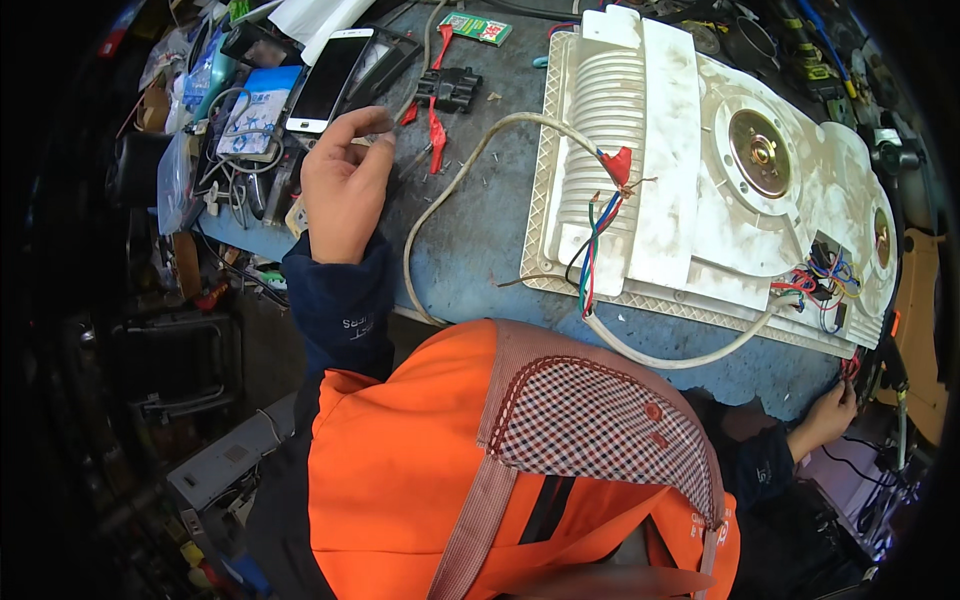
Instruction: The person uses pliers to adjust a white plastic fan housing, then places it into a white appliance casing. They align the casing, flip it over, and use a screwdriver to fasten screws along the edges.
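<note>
My left hand [345,190] hovers over the left of the bench, fingers loosely curled, thumb and forefinger slightly apart, with nothing visible between them. Close to it are a white-framed smartphone [332,80] and a black connector block [450,89] with red-taped wire ends. At the bench's right edge, my right hand [828,415] pinches thin red wires [850,366]; its fingertips are small and partly hidden. Between my hands lies a dirty white plastic appliance housing [668,150] with round metal hubs. Across it run a grey cable [440,205] with red tape and bared coloured wires [597,235].
A blue-and-white packet [262,110] and tangled cords lie left of the phone. A green card [476,28] sits at the back. More wiring [825,275] emerges from the housing's right corner. An orange garment with a checked brim [590,420] fills the lower middle, before the bench.
</note>
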Demonstrator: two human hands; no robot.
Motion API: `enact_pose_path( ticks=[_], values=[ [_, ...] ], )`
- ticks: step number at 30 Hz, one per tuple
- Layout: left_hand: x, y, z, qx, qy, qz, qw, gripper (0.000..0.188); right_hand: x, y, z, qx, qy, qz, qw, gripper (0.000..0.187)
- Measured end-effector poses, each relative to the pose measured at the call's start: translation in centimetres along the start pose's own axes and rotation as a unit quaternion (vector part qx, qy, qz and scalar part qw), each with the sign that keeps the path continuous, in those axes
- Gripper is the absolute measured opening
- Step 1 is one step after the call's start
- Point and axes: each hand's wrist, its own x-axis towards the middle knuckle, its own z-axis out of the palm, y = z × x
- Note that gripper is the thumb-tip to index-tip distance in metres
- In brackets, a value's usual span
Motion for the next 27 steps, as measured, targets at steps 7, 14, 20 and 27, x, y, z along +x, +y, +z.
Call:
enact_pose_path(
  ticks=[7,14,20,27],
  values=[
    [-1.1,0.6,-0.7,0.161,-0.149,-0.035,0.975,0.024,-4.4,-10.8,-5.2,0.288,0.276,0.028,0.917,0.025],
    [-4.4,-0.6,-1.8,0.242,-0.168,0.055,0.954,0.019,-10.9,-16.6,-2.7,0.392,0.122,0.004,0.912,0.023],
    [-5.6,-1.0,-1.0,0.264,-0.077,0.143,0.951,0.015,-11.1,-15.4,-2.1,0.458,0.152,0.061,0.874,0.022],
    [-4.2,-2.1,-4.4,0.302,-0.023,0.185,0.935,0.019,-10.7,-16.3,-2.0,0.473,0.142,0.079,0.866,0.018]
  ],
)
